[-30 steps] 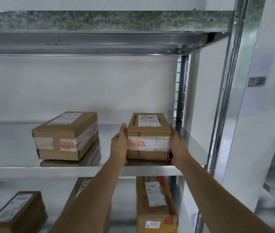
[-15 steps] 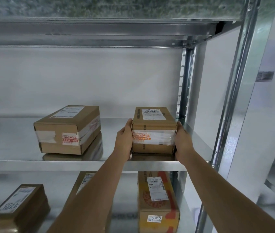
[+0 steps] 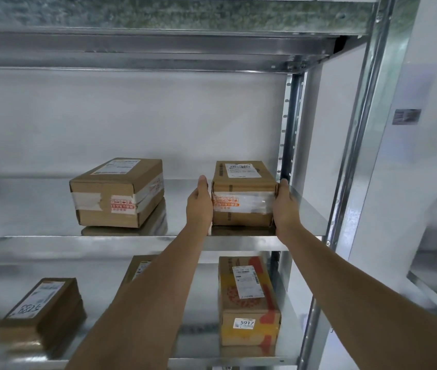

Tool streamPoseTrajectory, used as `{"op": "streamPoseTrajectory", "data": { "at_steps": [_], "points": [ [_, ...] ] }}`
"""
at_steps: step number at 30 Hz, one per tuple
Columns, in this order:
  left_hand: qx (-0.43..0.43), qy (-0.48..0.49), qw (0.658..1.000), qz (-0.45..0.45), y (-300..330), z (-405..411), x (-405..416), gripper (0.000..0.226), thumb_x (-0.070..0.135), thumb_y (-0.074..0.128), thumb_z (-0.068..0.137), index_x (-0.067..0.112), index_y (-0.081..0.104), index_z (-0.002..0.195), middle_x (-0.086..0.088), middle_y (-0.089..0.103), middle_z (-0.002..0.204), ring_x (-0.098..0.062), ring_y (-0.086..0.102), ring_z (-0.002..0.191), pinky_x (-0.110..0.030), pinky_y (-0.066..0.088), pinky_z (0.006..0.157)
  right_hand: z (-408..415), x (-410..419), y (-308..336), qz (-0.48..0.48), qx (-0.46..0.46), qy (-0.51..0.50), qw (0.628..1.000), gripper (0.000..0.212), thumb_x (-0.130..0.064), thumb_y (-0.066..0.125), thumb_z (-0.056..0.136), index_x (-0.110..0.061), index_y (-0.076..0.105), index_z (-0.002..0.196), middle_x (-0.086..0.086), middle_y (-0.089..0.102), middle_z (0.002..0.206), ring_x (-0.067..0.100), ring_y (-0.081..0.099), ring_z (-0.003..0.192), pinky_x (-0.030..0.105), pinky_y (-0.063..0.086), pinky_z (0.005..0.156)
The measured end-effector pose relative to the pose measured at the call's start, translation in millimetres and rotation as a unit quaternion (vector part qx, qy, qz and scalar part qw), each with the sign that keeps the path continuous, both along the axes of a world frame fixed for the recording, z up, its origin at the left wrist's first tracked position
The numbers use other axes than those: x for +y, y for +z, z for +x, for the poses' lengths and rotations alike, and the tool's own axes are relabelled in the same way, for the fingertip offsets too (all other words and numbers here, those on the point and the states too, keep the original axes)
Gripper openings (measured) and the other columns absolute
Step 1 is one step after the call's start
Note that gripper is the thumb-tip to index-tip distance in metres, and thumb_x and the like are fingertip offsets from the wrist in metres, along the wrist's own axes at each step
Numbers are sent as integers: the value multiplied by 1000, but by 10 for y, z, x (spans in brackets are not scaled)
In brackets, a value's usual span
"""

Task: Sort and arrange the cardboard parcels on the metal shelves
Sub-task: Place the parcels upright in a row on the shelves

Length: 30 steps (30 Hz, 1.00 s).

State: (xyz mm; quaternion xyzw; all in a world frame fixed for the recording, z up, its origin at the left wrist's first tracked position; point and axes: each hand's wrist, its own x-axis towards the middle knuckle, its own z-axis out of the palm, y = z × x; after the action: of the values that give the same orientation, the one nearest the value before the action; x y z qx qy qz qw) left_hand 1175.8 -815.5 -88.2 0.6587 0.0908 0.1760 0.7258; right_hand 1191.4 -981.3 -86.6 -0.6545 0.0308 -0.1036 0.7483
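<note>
A small brown cardboard parcel with a white label and clear tape stands on the middle metal shelf, near its right end and front edge. My left hand lies flat against the parcel's left side with straight fingers. My right hand presses against its right side in the same way. A larger taped parcel sits to the left on the same shelf, turned at a slight angle.
On the lower shelf are a yellow-orange parcel marked 5917, a flat brown parcel at the left, and one parcel partly hidden by my left forearm. Shelf uprights stand at the right; another shelf is overhead.
Both hands stay pressed on the small parcel's sides. The parcel has hardly moved on the shelf, perhaps slightly deeper; the view has shifted a little.
</note>
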Motion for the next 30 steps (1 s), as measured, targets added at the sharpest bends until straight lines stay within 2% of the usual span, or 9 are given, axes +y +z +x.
{"op": "streamPoseTrajectory", "data": {
  "at_steps": [3,6,11,15,17,20,25,27,30],
  "points": [
    [-8,-7,1000,10,19,-54,-30,54,57,31,107,21,67,91,-5,71,93,-25,69,99,-35,53,91,-93,-6,27,-13,-10,2,1000,47,-53,25,107,-28,62,95,-1,71,94,17,68,93,30,55,85],
    [-27,-8,999,26,56,-164,-76,48,51,32,109,18,66,101,3,67,88,-12,64,86,-20,47,73,-191,-6,5,-34,-24,-17,999,42,-57,23,106,-34,58,99,-2,69,102,16,66,101,35,54,95],
    [-99,28,994,33,-123,-458,-198,41,45,37,109,18,68,112,8,71,99,-7,67,96,-15,50,80,-447,31,-188,-104,-146,-101,979,38,-46,25,109,-27,58,106,-5,65,99,5,63,92,26,51,81],
    [-175,43,983,36,-394,-823,-300,27,30,39,111,23,60,125,20,63,115,24,57,96,0,42,82,-803,22,-683,-178,-264,-135,938,55,-47,27,107,-18,39,153,-2,40,158,12,36,147,47,36,119],
    [-174,56,983,33,-640,-972,-302,39,36,40,110,23,51,146,22,54,138,34,46,105,5,35,87,-1047,20,-914,-187,-305,-137,924,52,-46,28,107,-23,37,153,-9,36,161,12,33,149,50,36,119],
    [-166,89,981,54,-1163,-1159,-298,49,43,41,105,24,52,148,33,59,134,21,51,118,-6,35,99,-1315,11,-1333,-182,-328,-111,920,44,-44,29,108,-27,43,147,-8,49,152,19,47,142,56,46,108],
    [-59,95,989,93,-1907,-1271,-482,30,11,45,109,7,58,135,37,66,88,19,61,94,2,42,76,-1314,-92,-2083,-192,-174,-26,965,42,-41,32,107,-30,51,143,-10,61,137,8,60,125,37,55,100],
    [45,47,990,124,-2090,-1184,-501,39,24,49,107,11,52,144,26,64,116,3,61,118,-2,38,91,-1197,-120,-2284,-204,-99,-13,974,31,-40,33,109,-43,53,133,-17,65,129,5,64,116,29,58,94],
    [194,-16,964,182,-2329,-898,-448,57,45,45,105,14,43,152,-2,51,151,-24,49,139,-29,37,110,-885,-164,-2593,-217,0,-1,976,29,-38,36,109,-42,55,131,-19,68,121,5,68,107,26,61,85]
  ]
}}
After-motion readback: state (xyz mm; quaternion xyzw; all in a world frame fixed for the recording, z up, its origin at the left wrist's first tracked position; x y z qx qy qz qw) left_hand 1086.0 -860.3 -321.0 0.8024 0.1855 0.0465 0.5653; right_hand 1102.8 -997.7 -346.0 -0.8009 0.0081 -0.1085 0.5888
